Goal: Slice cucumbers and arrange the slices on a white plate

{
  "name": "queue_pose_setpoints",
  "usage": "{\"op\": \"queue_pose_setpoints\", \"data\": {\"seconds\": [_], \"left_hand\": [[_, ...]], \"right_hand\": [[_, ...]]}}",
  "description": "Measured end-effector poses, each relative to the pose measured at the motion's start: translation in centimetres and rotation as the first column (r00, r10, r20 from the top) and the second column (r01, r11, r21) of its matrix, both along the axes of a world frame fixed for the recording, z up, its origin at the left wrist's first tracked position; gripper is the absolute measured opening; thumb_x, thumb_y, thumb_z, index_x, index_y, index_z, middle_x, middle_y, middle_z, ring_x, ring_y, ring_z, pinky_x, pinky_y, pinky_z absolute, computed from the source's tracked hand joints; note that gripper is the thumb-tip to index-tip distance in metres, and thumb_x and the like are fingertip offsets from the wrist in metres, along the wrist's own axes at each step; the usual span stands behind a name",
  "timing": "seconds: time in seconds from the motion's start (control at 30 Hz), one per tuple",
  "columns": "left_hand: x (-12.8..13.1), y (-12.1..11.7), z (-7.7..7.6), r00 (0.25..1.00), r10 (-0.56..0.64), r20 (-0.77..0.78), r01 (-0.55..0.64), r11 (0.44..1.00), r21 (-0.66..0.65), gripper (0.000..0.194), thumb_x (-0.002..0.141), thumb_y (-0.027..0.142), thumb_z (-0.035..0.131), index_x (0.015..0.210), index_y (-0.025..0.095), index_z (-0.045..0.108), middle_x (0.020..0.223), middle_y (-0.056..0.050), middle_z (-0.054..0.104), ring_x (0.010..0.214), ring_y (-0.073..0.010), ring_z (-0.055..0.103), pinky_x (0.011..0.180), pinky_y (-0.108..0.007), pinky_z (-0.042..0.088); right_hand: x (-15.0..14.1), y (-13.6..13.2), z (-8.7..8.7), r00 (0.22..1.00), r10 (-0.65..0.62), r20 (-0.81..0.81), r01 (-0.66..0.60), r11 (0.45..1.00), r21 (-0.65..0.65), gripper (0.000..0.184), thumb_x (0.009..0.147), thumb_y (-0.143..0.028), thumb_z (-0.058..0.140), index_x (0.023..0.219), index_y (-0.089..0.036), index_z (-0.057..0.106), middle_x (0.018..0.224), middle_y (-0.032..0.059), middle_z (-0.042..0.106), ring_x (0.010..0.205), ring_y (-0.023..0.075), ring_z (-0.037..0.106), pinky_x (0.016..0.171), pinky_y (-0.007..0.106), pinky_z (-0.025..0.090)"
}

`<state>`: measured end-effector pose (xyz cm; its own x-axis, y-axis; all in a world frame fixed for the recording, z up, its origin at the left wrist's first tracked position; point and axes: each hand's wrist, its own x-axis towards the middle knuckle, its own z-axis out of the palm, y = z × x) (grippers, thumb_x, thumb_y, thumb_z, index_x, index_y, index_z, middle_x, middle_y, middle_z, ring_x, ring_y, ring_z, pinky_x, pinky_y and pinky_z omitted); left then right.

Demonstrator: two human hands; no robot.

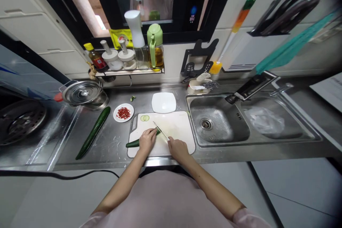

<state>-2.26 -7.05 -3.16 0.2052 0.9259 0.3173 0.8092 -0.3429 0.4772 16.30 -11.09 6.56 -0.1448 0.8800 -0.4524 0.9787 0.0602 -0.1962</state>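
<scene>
On a white cutting board (176,128) lies a dark green cucumber (133,144), pointing left to right. My left hand (147,140) is closed over it near its right end, fingers bent on top. My right hand (178,148) grips a knife (161,131) by its handle, which the fingers hide. The blade slants up and left, close to the cucumber's right end; whether it touches the flesh I cannot tell. Pale cucumber slices (144,118) rest at the board's upper left. Behind the board stands a white square plate (164,102).
A second cucumber (93,133) lies left of the board, near a small plate (115,118) of chopped red pieces. A lidded steel pot (100,102) stands behind. To the right is a double sink (219,128) with a faucet (251,87). Above hangs a seasoning shelf (133,72).
</scene>
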Motion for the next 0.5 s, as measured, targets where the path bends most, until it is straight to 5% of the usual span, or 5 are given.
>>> {"op": "queue_pose_setpoints", "data": {"seconds": [0.5], "left_hand": [[-0.24, 0.07, -0.17, 0.999, -0.024, -0.026, 0.024, 1.000, -0.002, 0.025, 0.091, 0.024, 0.051, 0.108, 0.024, 0.069, 0.105, -0.006, 0.069, 0.094, -0.0177, 0.062, 0.085, -0.031, 0.050]], "right_hand": [[-0.77, 0.05, -0.53, 0.999, 0.032, 0.005, -0.032, 0.999, -0.031, 0.032, 0.098, -0.022, 0.027, 0.116, -0.017, 0.053, 0.091, 0.0140, 0.070, 0.090, 0.0248, 0.068, 0.072, 0.032, 0.046]]}}
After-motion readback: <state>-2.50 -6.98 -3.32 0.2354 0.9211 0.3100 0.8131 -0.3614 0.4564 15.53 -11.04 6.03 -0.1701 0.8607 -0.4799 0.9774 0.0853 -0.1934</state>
